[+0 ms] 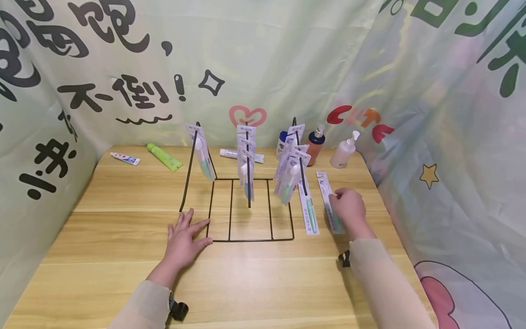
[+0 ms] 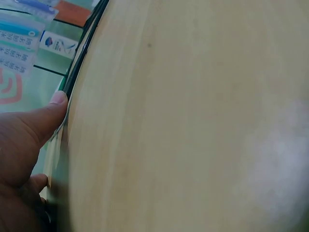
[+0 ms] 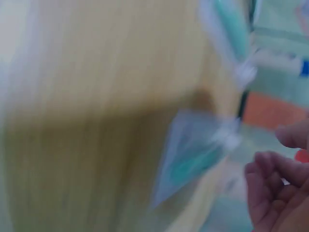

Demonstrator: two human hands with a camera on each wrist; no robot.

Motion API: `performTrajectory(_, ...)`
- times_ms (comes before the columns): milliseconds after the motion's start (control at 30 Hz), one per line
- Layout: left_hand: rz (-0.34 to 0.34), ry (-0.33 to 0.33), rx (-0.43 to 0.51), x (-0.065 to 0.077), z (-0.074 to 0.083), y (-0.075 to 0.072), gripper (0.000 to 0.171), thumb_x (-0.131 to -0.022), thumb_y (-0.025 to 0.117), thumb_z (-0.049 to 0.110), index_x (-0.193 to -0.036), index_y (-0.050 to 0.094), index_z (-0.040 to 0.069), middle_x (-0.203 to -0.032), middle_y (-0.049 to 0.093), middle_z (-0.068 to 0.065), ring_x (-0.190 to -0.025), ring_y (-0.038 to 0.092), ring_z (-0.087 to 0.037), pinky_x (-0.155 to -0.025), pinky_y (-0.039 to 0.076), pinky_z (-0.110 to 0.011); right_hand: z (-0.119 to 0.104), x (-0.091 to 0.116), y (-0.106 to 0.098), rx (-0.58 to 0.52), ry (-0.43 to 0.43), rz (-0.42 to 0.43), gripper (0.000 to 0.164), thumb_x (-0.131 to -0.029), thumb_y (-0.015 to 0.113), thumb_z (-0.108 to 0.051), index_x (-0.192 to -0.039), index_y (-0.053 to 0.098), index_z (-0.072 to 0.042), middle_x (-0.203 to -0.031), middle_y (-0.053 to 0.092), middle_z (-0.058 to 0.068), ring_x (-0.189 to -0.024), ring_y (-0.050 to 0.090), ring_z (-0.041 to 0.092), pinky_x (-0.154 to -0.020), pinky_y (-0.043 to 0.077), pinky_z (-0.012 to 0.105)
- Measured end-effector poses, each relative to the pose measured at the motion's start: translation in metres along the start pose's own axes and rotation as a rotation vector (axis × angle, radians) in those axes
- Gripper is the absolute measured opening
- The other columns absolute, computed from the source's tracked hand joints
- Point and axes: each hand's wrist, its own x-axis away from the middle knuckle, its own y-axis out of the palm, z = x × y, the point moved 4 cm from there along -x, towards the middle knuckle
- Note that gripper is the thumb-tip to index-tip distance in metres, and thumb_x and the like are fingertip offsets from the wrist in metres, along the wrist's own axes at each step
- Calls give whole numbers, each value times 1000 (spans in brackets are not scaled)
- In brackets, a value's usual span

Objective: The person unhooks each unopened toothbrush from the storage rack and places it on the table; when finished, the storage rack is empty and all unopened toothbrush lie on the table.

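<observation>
My left hand [image 1: 183, 239] rests at the front left corner of a black wire display rack [image 1: 250, 240]. Its fingers are spread and the thumb [image 2: 59, 99] touches the frame. Packaged toothbrushes hang on the rack's left [image 1: 202, 153], middle [image 1: 245, 160] and right [image 1: 291, 173] prongs. My right hand [image 1: 349, 210] is beside a packaged toothbrush [image 1: 328, 198] at the right of the rack. Its fingers are loosely curled, with thumb and fingertips apart and nothing seen between them in the blurred right wrist view. Another packaged toothbrush [image 1: 309, 210] lies between that one and the rack.
Along the back of the wooden table [image 1: 123, 256] lie a small toothpaste tube [image 1: 125, 158], a green tube [image 1: 164, 156] and a white tube [image 1: 230, 153]. A blue-capped bottle [image 1: 281, 144], an orange-brown pump bottle [image 1: 315, 145] and a pink pump bottle [image 1: 343, 151] stand at back right. Printed curtains surround the table.
</observation>
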Motion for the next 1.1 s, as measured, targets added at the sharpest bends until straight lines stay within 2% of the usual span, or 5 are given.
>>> performTrajectory(233, 5, 14, 2, 0, 0, 2, 60, -92, 83, 37, -146, 66, 16, -173, 18, -27, -159, 4, -53, -117, -6, -79, -86, 80, 22, -294, -549, 156, 7, -90, 70, 1, -89, 77, 1, -77, 73, 9, -64, 64, 17, -60, 56, 32)
performTrajectory(433, 24, 24, 1, 2, 0, -2, 59, -92, 84, 36, -145, 67, 15, -172, 19, -28, -158, 5, -54, -116, -5, -81, -173, 140, 72, -554, -1022, -81, 17, -90, 73, 5, -107, 73, 7, -95, 76, 15, -78, 73, 21, -70, 61, 21)
performTrajectory(667, 15, 40, -13, 1, 0, -1, 60, -92, 83, 38, -144, 67, 14, -171, 20, -30, -157, 7, -56, -115, -4, -83, -251, 125, 107, -543, -807, -299, 76, -96, 80, -16, -157, 39, 6, -155, 49, 23, -140, 52, 35, -109, 51, 39)
performTrajectory(900, 33, 49, -12, 2, -1, 0, 58, -91, 84, 38, -142, 69, 13, -169, 24, -31, -155, 10, -59, -114, -1, -84, -290, 90, 123, -774, -470, -226, 61, -105, 69, -13, -156, 41, 4, -155, 50, 22, -142, 51, 35, -113, 48, 42)
performTrajectory(1100, 19, 39, -14, 1, 1, 0, 58, -92, 84, 38, -143, 69, 13, -170, 22, -30, -156, 8, -58, -114, -3, -84, -311, 67, 127, -756, -418, -152, 42, -105, 67, -10, -145, 59, 1, -140, 67, 15, -128, 64, 29, -103, 54, 37)
